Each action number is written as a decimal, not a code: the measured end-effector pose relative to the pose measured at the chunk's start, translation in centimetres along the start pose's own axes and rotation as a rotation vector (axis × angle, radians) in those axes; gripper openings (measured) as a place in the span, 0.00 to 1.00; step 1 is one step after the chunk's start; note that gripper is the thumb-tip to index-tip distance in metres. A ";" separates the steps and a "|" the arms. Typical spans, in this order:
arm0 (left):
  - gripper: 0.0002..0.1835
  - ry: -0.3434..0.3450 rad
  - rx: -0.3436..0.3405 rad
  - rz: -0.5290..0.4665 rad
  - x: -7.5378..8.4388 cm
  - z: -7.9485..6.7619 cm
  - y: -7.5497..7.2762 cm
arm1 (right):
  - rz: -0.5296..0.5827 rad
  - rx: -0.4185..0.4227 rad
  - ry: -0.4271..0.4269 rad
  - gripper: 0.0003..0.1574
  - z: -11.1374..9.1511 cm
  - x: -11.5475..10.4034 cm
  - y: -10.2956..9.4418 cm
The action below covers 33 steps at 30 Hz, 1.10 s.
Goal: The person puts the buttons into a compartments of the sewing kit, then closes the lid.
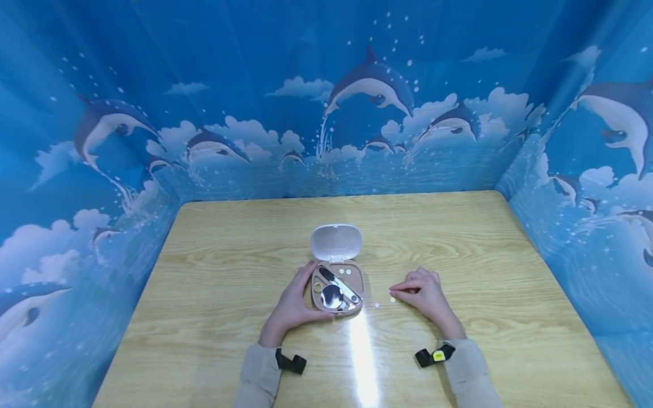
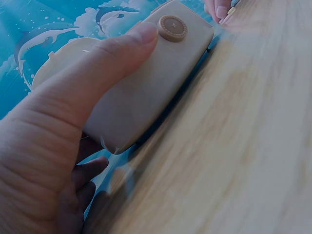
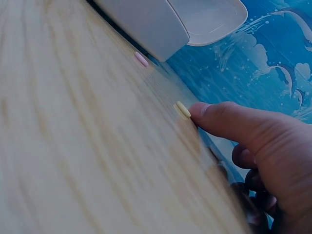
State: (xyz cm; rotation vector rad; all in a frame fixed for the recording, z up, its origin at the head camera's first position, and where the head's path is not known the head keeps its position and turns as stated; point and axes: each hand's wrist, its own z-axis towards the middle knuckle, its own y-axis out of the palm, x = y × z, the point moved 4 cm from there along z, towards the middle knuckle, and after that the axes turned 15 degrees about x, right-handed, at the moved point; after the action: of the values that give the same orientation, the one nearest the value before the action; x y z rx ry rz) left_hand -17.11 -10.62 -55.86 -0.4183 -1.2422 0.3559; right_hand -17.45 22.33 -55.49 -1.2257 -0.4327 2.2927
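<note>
My left hand (image 1: 297, 303) grips a small beige case (image 1: 363, 280), fingers at its far left side and thumb along its near wall by the round button (image 2: 172, 28). The case lies with its translucent lid (image 1: 336, 242) up. Inside are a long black-and-silver tool (image 1: 339, 283), a shiny round disc (image 1: 332, 296), a gold-coloured ring (image 1: 318, 287) and white tablets (image 1: 348, 272). My right hand (image 1: 425, 293) is right of the case, thumb and forefinger together on a tiny pale tablet (image 1: 391, 291), partly hidden. A yellow tablet (image 3: 183, 109) lies by the thumb tip.
A pink tablet (image 1: 377, 305) lies on the wooden table (image 1: 229, 255) between the case and my right hand. A blue dolphin-print curtain (image 1: 255, 102) stands behind the table and along both sides. Light glares off the tabletop below the case.
</note>
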 end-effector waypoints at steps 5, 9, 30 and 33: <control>0.70 0.001 0.001 -0.001 0.0 0.0 0.0 | 0.020 0.033 -0.047 0.12 0.1 -0.1 -0.1; 0.70 0.002 0.002 0.000 0.1 0.0 0.0 | 0.001 0.033 -0.030 0.12 0.2 -0.2 -0.2; 0.70 -0.017 0.005 0.005 0.1 -0.1 0.0 | 0.032 0.008 0.196 0.06 0.2 0.1 -0.5; 0.70 -0.020 0.004 0.007 0.0 -0.1 0.0 | 0.028 0.008 0.216 0.06 0.3 0.2 -0.5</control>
State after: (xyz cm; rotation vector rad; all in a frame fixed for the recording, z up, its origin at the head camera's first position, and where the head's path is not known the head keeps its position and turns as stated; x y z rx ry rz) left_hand -17.00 -10.63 -55.84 -0.4165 -1.2589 0.3697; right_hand -17.62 22.84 -55.25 -1.4649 -0.3297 2.1516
